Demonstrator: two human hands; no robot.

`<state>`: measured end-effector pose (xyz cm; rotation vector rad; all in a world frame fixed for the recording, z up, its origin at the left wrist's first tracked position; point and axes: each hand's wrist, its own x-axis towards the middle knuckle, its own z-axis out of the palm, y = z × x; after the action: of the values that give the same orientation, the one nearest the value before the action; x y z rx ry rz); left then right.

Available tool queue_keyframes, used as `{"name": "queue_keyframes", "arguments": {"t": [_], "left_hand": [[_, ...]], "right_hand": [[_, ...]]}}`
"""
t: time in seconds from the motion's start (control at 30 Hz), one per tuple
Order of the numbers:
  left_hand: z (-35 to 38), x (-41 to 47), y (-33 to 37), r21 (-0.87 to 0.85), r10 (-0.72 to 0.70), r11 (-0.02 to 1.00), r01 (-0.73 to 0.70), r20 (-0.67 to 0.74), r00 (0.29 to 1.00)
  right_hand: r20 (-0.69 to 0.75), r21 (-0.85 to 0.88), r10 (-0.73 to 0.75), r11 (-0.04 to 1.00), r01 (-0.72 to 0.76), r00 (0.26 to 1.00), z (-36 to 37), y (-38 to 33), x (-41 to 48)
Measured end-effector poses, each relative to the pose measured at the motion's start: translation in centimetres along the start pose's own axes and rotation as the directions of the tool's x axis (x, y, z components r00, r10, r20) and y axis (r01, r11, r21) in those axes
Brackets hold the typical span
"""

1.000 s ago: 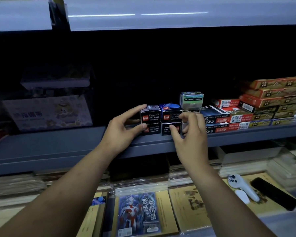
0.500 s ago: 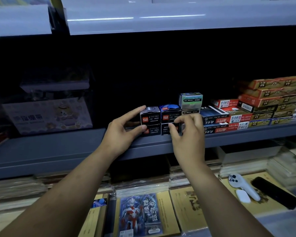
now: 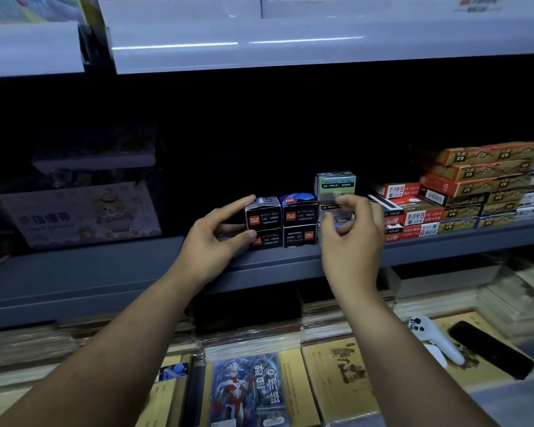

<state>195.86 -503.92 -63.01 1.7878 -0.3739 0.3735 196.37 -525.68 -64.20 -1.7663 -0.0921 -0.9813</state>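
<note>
Small black boxes with red labels stand two high in two stacks on the grey shelf [image 3: 105, 272]. My left hand [image 3: 213, 241] grips the left stack [image 3: 264, 217], index finger along its top and thumb against the lower box. The second stack [image 3: 299, 224] has a blue-topped box above. To its right rises a taller stack topped by a green-labelled box [image 3: 336, 181]. My right hand [image 3: 352, 241] hovers just in front of that stack, blurred, fingers loosely curled with nothing visibly between them.
Red and orange flat boxes [image 3: 481, 174] are piled at the shelf's right end. A pale cartoon-printed carton [image 3: 80, 214] sits at the dim left. Below lie wrapped booklets [image 3: 244, 389], a white handheld device [image 3: 432, 334] and a black phone [image 3: 490, 349].
My right hand has left the second black stack and shifted right and up to the taller green-topped stack. My left hand has stayed on the left stack.
</note>
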Motion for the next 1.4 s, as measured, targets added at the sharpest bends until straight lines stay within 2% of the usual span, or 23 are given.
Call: {"name": "queue_keyframes", "arguments": {"t": [0.47,0.7,0.87,1.13,1.27,1.4], "left_hand": [[0.1,0.0,-0.1,-0.024,-0.005,1.000,0.005,-0.007,1.000],[0.0,0.1,-0.2,-0.029,0.005,1.000,-0.005,-0.001,1.000],[0.0,0.1,-0.4,-0.013,0.017,1.000,-0.017,-0.012,1.000],[-0.1,0.5,-1.1,0.088,0.018,0.996,-0.017,-0.006,1.000],[-0.1,0.4,-0.9,0.111,0.018,0.994,-0.017,-0.008,1.000],[0.2,0.0,-0.5,0.265,0.072,0.963,-0.049,-0.078,0.994]], "right_hand": [[0.062,-0.055,0.014,0.998,-0.010,0.998,0.2,0.6,-0.1],[0.034,-0.011,0.032,0.999,-0.032,0.999,0.1,0.2,0.0],[0.075,-0.017,0.012,1.000,-0.011,0.997,0.0,0.4,-0.3],[0.124,-0.287,-0.133,0.944,0.163,0.983,-1.8,2.3,-0.6],[0.062,-0.213,-0.090,0.972,0.102,0.994,-2.5,2.2,0.3],[0.079,-0.103,0.025,0.995,-0.017,0.997,-2.8,1.8,1.4]]}}
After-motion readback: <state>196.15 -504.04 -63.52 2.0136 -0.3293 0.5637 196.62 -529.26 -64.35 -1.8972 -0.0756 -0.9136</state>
